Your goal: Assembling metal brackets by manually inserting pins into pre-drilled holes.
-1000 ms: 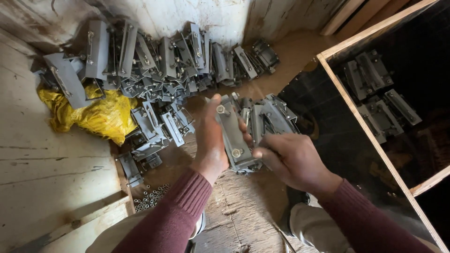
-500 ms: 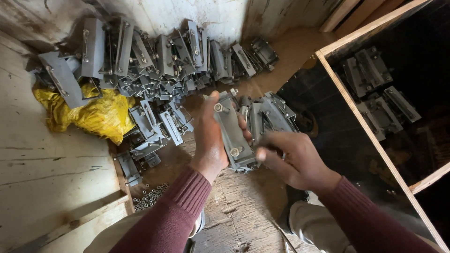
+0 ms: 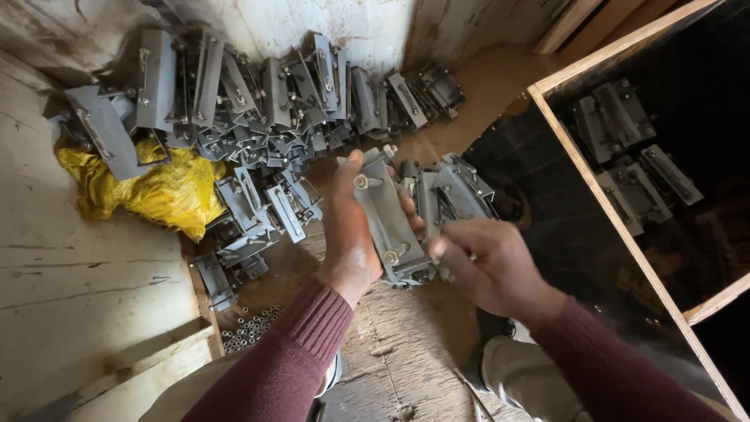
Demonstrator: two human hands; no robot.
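Note:
My left hand (image 3: pixel 348 234) grips a grey metal bracket (image 3: pixel 387 219) from its left side, holding it lengthwise above the floor. Two bolts stick up from the bracket's face, one near each end. My right hand (image 3: pixel 488 266) is at the bracket's near end, fingers pinched around the bolt there. Just beyond the bracket lie a few more grey brackets (image 3: pixel 453 191) on the floor.
A large heap of similar grey brackets (image 3: pixel 258 94) lies against the wall, partly over a yellow bag (image 3: pixel 152 191). Small nuts (image 3: pixel 250 328) are scattered by a wooden board. A wooden-framed crate (image 3: pixel 594 180) on the right holds more brackets (image 3: pixel 633 156).
The bracket stays in my left hand. My right hand has shifted slightly at the near end, fingers working at the bolt.

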